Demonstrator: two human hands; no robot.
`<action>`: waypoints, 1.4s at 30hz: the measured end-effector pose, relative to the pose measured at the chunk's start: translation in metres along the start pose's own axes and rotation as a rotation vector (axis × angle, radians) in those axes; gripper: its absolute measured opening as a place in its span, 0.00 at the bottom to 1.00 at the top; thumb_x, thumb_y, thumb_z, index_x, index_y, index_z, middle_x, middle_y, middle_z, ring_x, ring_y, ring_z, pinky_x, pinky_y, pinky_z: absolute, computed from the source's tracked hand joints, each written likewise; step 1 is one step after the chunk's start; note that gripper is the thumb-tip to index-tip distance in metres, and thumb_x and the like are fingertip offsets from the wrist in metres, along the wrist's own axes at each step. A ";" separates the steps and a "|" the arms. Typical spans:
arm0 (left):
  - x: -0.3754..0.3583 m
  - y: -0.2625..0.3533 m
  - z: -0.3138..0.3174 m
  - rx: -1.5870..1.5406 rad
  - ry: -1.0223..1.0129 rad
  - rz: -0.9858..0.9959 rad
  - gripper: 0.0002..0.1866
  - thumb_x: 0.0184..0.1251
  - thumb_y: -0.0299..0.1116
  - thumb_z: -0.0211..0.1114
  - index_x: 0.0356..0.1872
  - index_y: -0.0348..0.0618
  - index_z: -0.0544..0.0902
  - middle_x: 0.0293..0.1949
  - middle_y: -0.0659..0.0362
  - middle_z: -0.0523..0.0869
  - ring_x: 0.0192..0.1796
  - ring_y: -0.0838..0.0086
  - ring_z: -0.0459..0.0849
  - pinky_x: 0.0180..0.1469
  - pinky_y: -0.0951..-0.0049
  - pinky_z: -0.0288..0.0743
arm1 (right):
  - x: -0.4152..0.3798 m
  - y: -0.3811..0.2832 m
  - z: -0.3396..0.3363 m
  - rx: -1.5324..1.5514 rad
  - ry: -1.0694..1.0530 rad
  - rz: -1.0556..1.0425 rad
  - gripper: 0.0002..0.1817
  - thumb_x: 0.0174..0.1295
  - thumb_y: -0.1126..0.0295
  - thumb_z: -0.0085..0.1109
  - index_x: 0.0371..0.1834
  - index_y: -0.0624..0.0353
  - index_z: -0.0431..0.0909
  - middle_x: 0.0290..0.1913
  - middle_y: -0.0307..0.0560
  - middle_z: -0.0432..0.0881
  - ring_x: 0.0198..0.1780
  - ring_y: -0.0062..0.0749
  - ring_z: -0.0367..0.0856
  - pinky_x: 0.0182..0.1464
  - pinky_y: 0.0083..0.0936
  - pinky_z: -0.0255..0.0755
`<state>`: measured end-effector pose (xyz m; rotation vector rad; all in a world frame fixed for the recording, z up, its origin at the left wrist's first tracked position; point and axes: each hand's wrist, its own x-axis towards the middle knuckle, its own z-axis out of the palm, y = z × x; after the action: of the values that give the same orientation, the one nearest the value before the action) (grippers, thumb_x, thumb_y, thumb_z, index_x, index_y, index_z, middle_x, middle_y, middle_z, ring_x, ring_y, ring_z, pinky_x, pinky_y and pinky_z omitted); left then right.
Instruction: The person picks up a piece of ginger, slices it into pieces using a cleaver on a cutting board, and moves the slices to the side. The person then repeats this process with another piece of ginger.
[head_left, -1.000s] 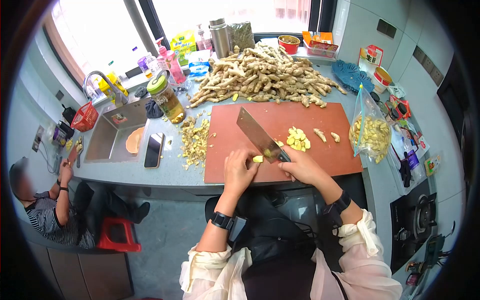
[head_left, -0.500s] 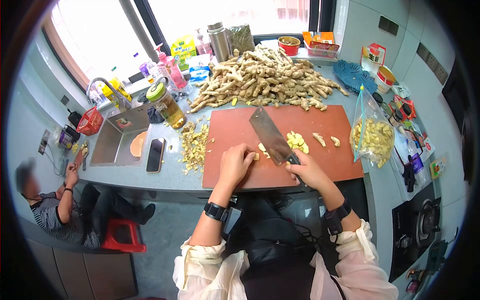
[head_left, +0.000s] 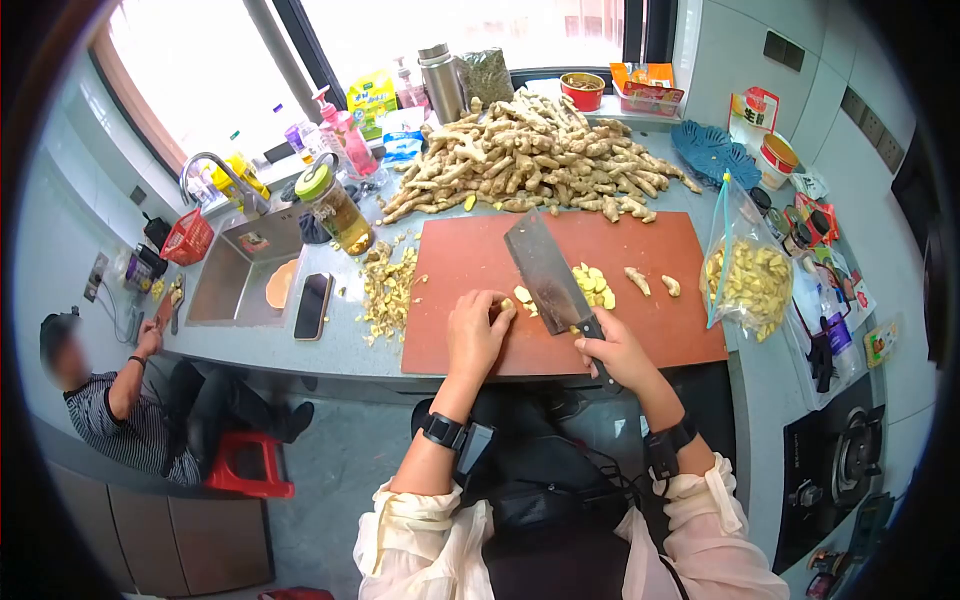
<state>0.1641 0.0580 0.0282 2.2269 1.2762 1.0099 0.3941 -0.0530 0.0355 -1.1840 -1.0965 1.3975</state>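
Now cleaver (head_left: 545, 270) lifted off board (head_left: 470, 260), right hand (head_left: 612, 350) drawn back.

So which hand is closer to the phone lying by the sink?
Left. The left hand rests on the cutting board, just right of the phone; the right hand grips the cleaver farther right.

Cleaver (head_left: 545, 272) over ginger piece (head_left: 507, 305)

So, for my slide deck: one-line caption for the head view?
Right hand grips a cleaver while left hand steadies ginger on a red cutting board.
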 end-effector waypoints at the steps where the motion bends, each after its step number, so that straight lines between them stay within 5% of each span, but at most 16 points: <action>1: -0.001 -0.003 0.002 0.054 0.045 0.021 0.12 0.61 0.34 0.75 0.43 0.45 0.86 0.41 0.56 0.86 0.48 0.57 0.84 0.52 0.55 0.75 | -0.001 -0.001 0.001 -0.002 -0.001 0.000 0.27 0.68 0.74 0.59 0.71 0.66 0.69 0.30 0.36 0.77 0.28 0.18 0.77 0.27 0.19 0.75; 13: -0.007 -0.006 0.005 0.052 0.120 0.052 0.13 0.56 0.34 0.77 0.42 0.46 0.88 0.39 0.55 0.87 0.46 0.56 0.83 0.52 0.56 0.77 | -0.003 -0.003 0.007 -0.055 0.038 -0.034 0.26 0.68 0.74 0.61 0.69 0.66 0.69 0.29 0.39 0.77 0.25 0.20 0.77 0.26 0.21 0.74; 19: -0.015 0.001 -0.011 -0.040 0.181 0.032 0.22 0.61 0.36 0.78 0.54 0.43 0.84 0.46 0.56 0.85 0.52 0.62 0.84 0.57 0.61 0.76 | -0.006 0.005 0.010 -0.095 0.093 -0.078 0.21 0.66 0.74 0.62 0.61 0.64 0.73 0.29 0.39 0.78 0.25 0.21 0.77 0.28 0.22 0.75; 22: -0.010 0.029 -0.046 -0.819 0.242 -0.133 0.18 0.75 0.35 0.69 0.61 0.41 0.82 0.50 0.59 0.83 0.54 0.73 0.80 0.60 0.69 0.74 | -0.007 -0.002 0.015 -0.066 0.137 -0.073 0.21 0.65 0.75 0.61 0.61 0.65 0.73 0.30 0.40 0.79 0.27 0.21 0.78 0.28 0.22 0.76; 23: -0.009 0.045 -0.069 -0.820 0.243 -0.128 0.18 0.75 0.35 0.69 0.61 0.41 0.82 0.50 0.59 0.83 0.54 0.73 0.80 0.60 0.69 0.74 | -0.006 -0.001 0.015 -0.068 0.138 -0.077 0.21 0.65 0.75 0.61 0.61 0.65 0.73 0.30 0.40 0.79 0.27 0.21 0.78 0.28 0.22 0.76; 27: -0.024 0.104 -0.162 -1.315 0.325 0.074 0.22 0.78 0.52 0.62 0.58 0.45 0.83 0.49 0.59 0.83 0.52 0.70 0.79 0.62 0.60 0.71 | -0.007 0.000 0.016 -0.021 0.160 -0.088 0.24 0.65 0.76 0.61 0.64 0.66 0.71 0.30 0.41 0.78 0.27 0.21 0.78 0.28 0.22 0.76; 31: -0.053 0.132 -0.217 -1.592 0.145 0.559 0.26 0.79 0.64 0.57 0.57 0.54 0.82 0.44 0.57 0.80 0.41 0.69 0.76 0.56 0.49 0.69 | -0.008 -0.001 0.016 0.002 0.176 -0.077 0.27 0.65 0.76 0.60 0.68 0.67 0.70 0.30 0.41 0.78 0.26 0.22 0.78 0.27 0.21 0.76; 35: -0.085 0.166 -0.241 -1.746 0.173 0.707 0.23 0.87 0.58 0.45 0.72 0.64 0.73 0.44 0.55 0.79 0.36 0.67 0.74 0.52 0.46 0.71 | -0.007 0.003 0.015 0.001 0.175 -0.079 0.28 0.65 0.76 0.60 0.69 0.67 0.69 0.30 0.41 0.78 0.26 0.22 0.78 0.27 0.22 0.76; 36: -0.080 0.158 -0.252 -1.802 -0.131 0.795 0.22 0.85 0.55 0.51 0.73 0.67 0.73 0.51 0.54 0.82 0.44 0.64 0.79 0.63 0.41 0.69 | -0.007 0.002 0.016 0.002 0.180 -0.081 0.28 0.65 0.76 0.60 0.69 0.67 0.69 0.29 0.41 0.78 0.26 0.22 0.78 0.27 0.22 0.76; 39: -0.095 0.161 -0.279 -1.763 -0.274 0.660 0.19 0.87 0.50 0.47 0.72 0.68 0.74 0.50 0.54 0.82 0.41 0.65 0.76 0.60 0.43 0.72 | -0.008 0.002 0.014 -0.001 0.176 -0.074 0.27 0.65 0.77 0.60 0.69 0.66 0.69 0.29 0.41 0.78 0.26 0.22 0.78 0.27 0.21 0.76; 40: -0.090 0.172 -0.248 -1.867 -0.050 0.867 0.19 0.87 0.50 0.45 0.71 0.69 0.75 0.47 0.55 0.82 0.38 0.66 0.75 0.58 0.43 0.74 | -0.007 0.002 0.014 -0.004 0.171 -0.069 0.27 0.65 0.77 0.60 0.69 0.66 0.69 0.30 0.40 0.78 0.26 0.22 0.77 0.27 0.21 0.76; 42: -0.091 0.174 -0.266 -1.820 -0.120 0.773 0.19 0.87 0.50 0.45 0.71 0.70 0.75 0.46 0.55 0.83 0.37 0.67 0.75 0.57 0.43 0.74 | -0.007 0.002 0.015 0.002 0.173 -0.072 0.27 0.65 0.77 0.60 0.69 0.66 0.69 0.30 0.40 0.78 0.26 0.22 0.77 0.27 0.21 0.76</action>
<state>0.0381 -0.1164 0.2790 1.0459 -0.6791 1.3070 0.3798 -0.0611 0.0363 -1.2284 -1.0057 1.2169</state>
